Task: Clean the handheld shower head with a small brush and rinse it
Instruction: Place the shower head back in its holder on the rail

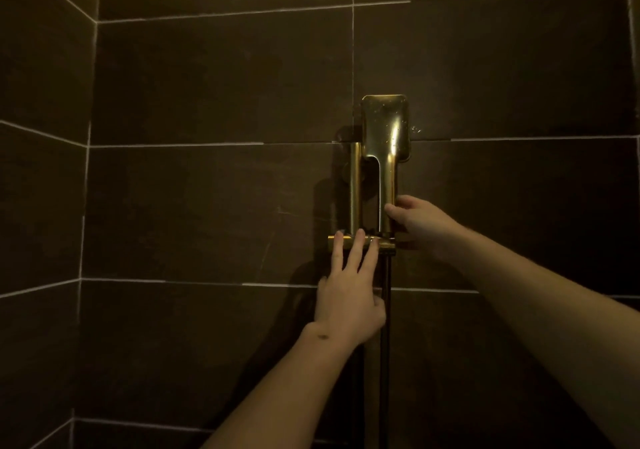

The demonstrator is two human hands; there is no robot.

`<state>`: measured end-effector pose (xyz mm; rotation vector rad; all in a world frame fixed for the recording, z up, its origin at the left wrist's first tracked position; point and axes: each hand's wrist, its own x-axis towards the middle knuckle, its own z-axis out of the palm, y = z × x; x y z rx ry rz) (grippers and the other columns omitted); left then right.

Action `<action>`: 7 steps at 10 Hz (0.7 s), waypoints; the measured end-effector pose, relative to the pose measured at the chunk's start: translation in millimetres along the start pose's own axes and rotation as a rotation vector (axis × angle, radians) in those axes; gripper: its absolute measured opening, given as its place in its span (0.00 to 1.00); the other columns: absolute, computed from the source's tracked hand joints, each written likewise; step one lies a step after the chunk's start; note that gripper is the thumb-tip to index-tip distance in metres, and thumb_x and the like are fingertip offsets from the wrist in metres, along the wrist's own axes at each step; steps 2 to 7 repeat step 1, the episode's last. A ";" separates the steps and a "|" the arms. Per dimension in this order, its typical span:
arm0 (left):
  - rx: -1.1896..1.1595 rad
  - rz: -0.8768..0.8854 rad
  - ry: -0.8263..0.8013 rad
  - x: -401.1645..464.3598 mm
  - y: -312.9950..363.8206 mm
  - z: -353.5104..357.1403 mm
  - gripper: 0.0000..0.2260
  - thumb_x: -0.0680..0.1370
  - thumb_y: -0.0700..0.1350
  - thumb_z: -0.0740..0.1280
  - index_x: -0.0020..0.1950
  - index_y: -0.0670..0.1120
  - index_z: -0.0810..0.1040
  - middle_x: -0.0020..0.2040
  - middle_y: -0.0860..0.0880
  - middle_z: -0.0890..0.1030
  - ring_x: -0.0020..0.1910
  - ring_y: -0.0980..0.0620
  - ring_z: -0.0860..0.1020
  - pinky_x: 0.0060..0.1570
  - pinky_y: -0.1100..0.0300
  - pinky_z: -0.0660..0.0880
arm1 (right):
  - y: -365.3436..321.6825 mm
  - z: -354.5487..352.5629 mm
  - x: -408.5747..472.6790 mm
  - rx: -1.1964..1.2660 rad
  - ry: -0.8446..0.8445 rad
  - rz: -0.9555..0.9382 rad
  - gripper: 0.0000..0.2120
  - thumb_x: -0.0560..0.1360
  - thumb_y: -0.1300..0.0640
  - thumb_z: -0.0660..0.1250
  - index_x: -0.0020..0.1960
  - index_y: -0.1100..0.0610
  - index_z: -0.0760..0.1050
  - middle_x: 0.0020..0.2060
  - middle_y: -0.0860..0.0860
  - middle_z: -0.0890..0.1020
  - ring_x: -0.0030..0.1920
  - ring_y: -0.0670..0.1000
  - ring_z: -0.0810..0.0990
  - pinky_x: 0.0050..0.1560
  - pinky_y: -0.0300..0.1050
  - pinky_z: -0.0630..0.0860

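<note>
Right hand (420,225) gripping handle of gold shower head (385,130), upright in holder (360,242); left hand (348,298) below, straight fingers touching holder.

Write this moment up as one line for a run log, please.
stage: taking shower head off holder | right hand: grips handle | left hand: fingers straight on holder | brush: not in view
</note>
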<state>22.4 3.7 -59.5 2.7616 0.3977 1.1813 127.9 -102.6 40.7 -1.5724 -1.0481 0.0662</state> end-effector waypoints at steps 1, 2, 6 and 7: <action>-0.351 -0.047 0.033 -48.2 -10.5 13.9 0.26 0.81 0.47 0.66 0.75 0.66 0.65 0.79 0.60 0.64 0.79 0.58 0.62 0.73 0.51 0.69 | 51.8 -2.6 -69.6 -0.089 0.032 0.072 0.16 0.79 0.48 0.65 0.66 0.48 0.72 0.55 0.48 0.79 0.54 0.49 0.79 0.56 0.50 0.76; -0.351 -0.047 0.033 -48.2 -10.5 13.9 0.26 0.81 0.47 0.66 0.75 0.66 0.65 0.79 0.60 0.64 0.79 0.58 0.62 0.73 0.51 0.69 | 51.8 -2.6 -69.6 -0.089 0.032 0.072 0.16 0.79 0.48 0.65 0.66 0.48 0.72 0.55 0.48 0.79 0.54 0.49 0.79 0.56 0.50 0.76; -0.351 -0.047 0.033 -48.2 -10.5 13.9 0.26 0.81 0.47 0.66 0.75 0.66 0.65 0.79 0.60 0.64 0.79 0.58 0.62 0.73 0.51 0.69 | 51.8 -2.6 -69.6 -0.089 0.032 0.072 0.16 0.79 0.48 0.65 0.66 0.48 0.72 0.55 0.48 0.79 0.54 0.49 0.79 0.56 0.50 0.76; -0.351 -0.047 0.033 -48.2 -10.5 13.9 0.26 0.81 0.47 0.66 0.75 0.66 0.65 0.79 0.60 0.64 0.79 0.58 0.62 0.73 0.51 0.69 | 51.8 -2.6 -69.6 -0.089 0.032 0.072 0.16 0.79 0.48 0.65 0.66 0.48 0.72 0.55 0.48 0.79 0.54 0.49 0.79 0.56 0.50 0.76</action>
